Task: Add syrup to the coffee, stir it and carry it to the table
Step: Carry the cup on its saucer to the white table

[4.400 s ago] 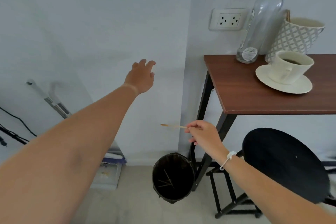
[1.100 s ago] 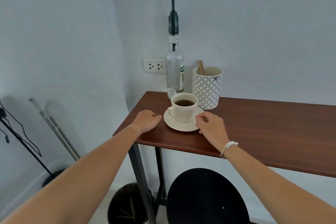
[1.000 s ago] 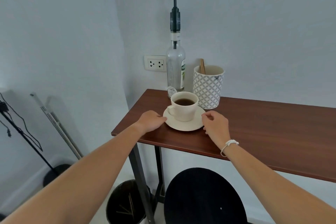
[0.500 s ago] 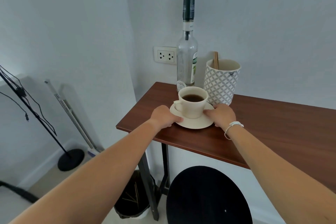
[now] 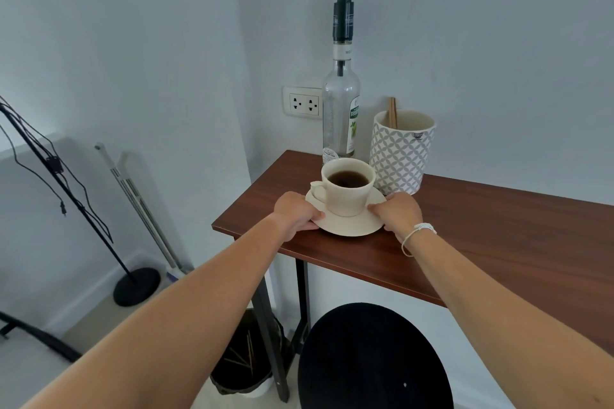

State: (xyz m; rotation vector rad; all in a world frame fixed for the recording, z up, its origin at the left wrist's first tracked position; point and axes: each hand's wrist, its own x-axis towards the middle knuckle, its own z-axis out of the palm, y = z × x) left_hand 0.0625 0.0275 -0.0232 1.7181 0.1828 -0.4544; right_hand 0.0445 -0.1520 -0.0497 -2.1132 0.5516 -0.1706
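Now both hands are on the saucer [image 5: 349, 224], which sits near the left end of the wooden counter [image 5: 498, 242] with the cup [image 5: 347, 191] of dark coffee standing on it. The left hand [image 5: 295, 214] curls its fingers round the saucer's left rim, thumb over the top edge; the right hand [image 5: 397, 212] does the same on the right rim, fingers closed on the edge. Whether the saucer has left the wood yet I cannot tell; it looks to be touching or barely clear of it.

Judging from this, the syrup and stirring steps look finished: the pump bottle [image 5: 340, 123] stands untouched just behind the cup, no stirrer is in the coffee, and thin sticks lie in the bin [image 5: 241, 372] under the counter, while others wait in the patterned holder [image 5: 400, 151] at the far right of the cup. What remains is the carry: lifting saucer and cup level and walking them to the table, which is not in view. The coffee sits fairly high in the cup, so a tilt could spill it
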